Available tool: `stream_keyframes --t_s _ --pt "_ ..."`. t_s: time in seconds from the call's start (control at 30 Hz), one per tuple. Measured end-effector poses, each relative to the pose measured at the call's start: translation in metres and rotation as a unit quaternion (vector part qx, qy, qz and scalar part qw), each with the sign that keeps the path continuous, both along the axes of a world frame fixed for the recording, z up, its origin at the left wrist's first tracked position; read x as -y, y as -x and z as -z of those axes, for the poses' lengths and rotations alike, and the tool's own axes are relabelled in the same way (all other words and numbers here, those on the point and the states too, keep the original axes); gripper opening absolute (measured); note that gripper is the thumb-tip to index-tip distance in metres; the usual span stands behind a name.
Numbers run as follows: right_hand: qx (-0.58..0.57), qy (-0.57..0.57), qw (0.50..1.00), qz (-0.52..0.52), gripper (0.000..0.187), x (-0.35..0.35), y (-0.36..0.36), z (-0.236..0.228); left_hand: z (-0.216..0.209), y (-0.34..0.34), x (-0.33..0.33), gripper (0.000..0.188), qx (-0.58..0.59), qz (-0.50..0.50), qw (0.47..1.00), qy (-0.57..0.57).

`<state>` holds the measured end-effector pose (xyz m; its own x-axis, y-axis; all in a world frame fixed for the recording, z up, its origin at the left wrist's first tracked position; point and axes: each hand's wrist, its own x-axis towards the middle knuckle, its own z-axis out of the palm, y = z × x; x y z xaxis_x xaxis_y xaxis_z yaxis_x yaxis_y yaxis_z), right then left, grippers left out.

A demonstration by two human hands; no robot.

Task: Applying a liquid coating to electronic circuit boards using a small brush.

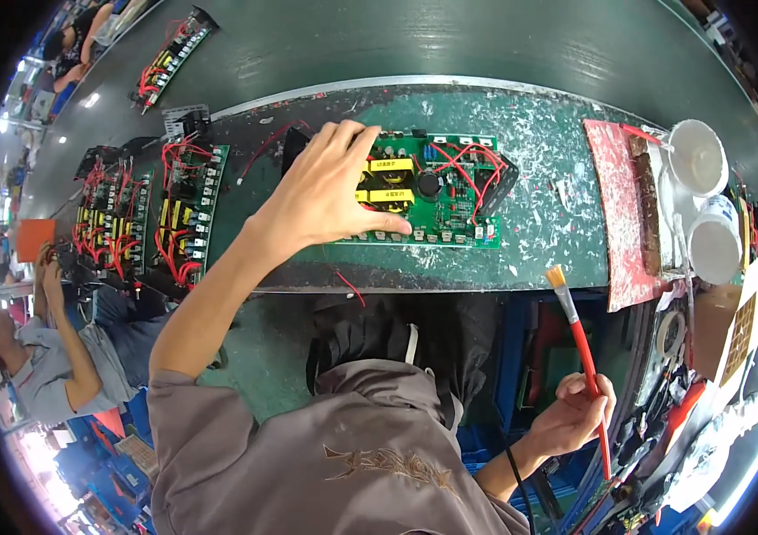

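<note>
A green circuit board [446, 209] lies on the worktable in front of me, with yellow transformers [388, 183], a round black part and looped red wires. My left hand [321, 187] spans its left part, fingertips at the far edge and thumb near the front edge, gripping it. That hand hides the board's left end. Low on the right, off the table's front edge, my right hand [575, 415] holds a paintbrush [582, 343] by its red handle. The brush's pale bristles point up and away from me, apart from the board.
More wired circuit boards [187, 214] stand at the left; another [172, 61] sits on the far green surface. On the right are a red mat [604, 192] and two white tubs [698, 159]. A person [62, 357] works at the left. Loose red wire [350, 287] lies by the front edge.
</note>
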<state>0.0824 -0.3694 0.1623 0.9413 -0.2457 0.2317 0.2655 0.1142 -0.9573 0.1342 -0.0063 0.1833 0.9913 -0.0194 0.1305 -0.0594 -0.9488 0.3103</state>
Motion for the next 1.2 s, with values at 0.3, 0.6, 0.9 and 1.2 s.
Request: stream_keyframes --t_s 0.3,0.6,0.9,1.2 --pt "-0.008 -0.001 1.000 -0.009 0.036 -0.004 -0.001 0.003 0.001 -0.006 -0.005 0.098 -0.009 0.019 1.000 -0.012" --pt "0.005 0.002 1.000 -0.008 0.036 -0.006 -0.003 0.000 0.002 -0.006 -0.005 0.101 -0.006 0.021 0.999 -0.027" --pt "0.007 0.006 1.000 -0.014 0.036 -0.006 -0.001 -0.002 -0.006 -0.009 0.002 0.101 -0.027 0.030 0.999 -0.026" --pt "-0.002 0.011 1.000 -0.005 0.035 -0.007 -0.004 0.001 -0.003 -0.017 0.002 0.094 -0.043 0.044 0.998 0.022"
